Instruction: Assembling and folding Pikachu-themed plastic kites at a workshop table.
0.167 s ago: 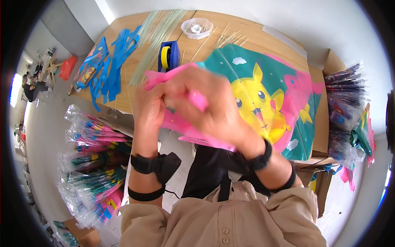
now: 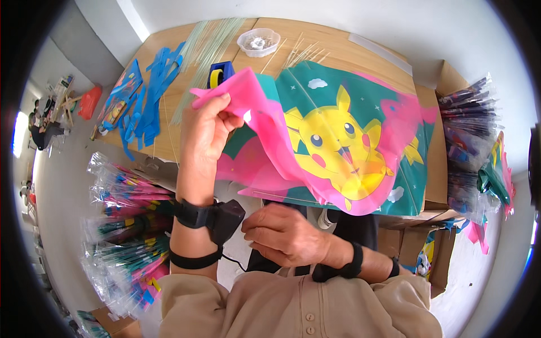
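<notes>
My left hand [image 2: 209, 132] pinches a raised pink edge of a thin printed kite [image 2: 369, 90] between thumb and fingers. The kite is green and pink with a yellow cartoon figure; its right part lies on the table, while its lower edge hangs over the front. A thin rod runs along that lower edge. My right hand [image 2: 287, 234] is in front of my body, below the kite and apart from it. Its fingers are curled together, and whatever they may hold is too small to make out. Behind the raised edge stands a blue tape dispenser [image 2: 224, 71] with yellow tape, partly hidden.
Pale thin rods [image 2: 211, 42], a clear plastic bowl [image 2: 259, 52] and blue strips [image 2: 151, 96] lie on the wooden table [image 2: 332, 40]. Bagged kites [image 2: 121, 242] stand at left, more bagged kites [image 2: 468, 129] at right. A cardboard box [image 2: 442, 262] sits under the table's right side.
My right hand has come down from beside the left hand to in front of my body. The left hand still grips the pink edge, which now stands up in a fold.
</notes>
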Motion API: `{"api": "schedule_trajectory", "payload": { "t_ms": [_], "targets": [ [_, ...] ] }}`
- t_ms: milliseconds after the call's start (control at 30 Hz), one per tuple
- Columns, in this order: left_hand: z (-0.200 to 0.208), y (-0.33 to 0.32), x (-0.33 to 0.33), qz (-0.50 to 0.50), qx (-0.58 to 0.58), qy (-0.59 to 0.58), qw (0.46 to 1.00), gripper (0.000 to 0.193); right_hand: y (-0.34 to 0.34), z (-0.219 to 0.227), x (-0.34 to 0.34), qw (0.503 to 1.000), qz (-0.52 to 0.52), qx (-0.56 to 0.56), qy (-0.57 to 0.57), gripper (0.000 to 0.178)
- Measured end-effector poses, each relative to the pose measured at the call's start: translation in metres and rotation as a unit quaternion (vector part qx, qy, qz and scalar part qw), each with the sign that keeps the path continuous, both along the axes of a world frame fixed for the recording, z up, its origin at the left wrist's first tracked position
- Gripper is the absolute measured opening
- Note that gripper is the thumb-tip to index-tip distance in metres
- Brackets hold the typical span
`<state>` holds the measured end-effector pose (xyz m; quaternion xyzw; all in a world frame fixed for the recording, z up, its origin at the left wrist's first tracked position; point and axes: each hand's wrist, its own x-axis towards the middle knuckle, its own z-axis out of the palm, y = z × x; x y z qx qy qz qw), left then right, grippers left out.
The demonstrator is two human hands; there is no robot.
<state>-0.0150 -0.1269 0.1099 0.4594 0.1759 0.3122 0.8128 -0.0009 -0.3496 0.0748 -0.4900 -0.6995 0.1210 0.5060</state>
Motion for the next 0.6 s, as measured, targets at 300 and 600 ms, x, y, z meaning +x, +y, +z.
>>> {"api": "schedule_trajectory", "payload": {
  "t_ms": [300,600],
  "targets": [
    [0.048,-0.009,0.047,-0.090,-0.029,-0.020,0.995,0.010,-0.027,-0.075,0.033,0.704,-0.259,-0.334,0.570,0.040],
    [0.063,-0.025,0.063,-0.141,-0.055,-0.032,0.988,0.011,0.039,-0.102,0.028,0.590,-0.167,-0.124,0.780,0.031]
  ]
}}
